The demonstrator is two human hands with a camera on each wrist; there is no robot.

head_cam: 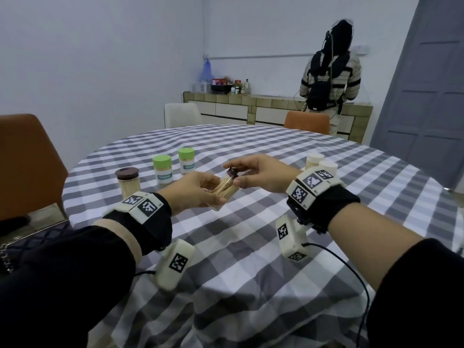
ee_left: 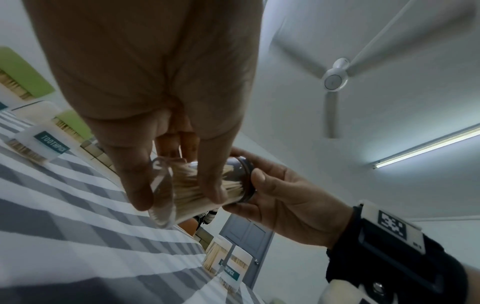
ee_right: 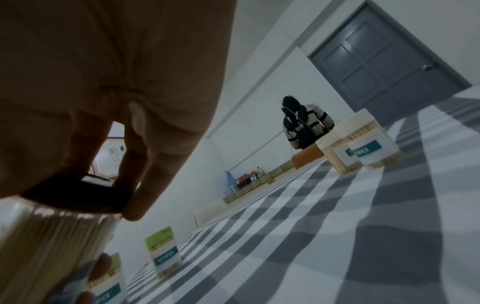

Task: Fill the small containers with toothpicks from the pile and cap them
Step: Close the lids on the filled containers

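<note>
L fingers (head_cam: 200,189) round jar (head_cam: 226,190); R fingers (head_cam: 237,167) pinch cap (head_cam: 232,172).

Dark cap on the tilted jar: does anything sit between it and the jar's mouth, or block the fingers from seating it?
Nothing visible does. The dark cap already sits on the mouth of the clear jar; the right hand pinches it there, and the left hand grips the jar's body above the tablecloth.
</note>
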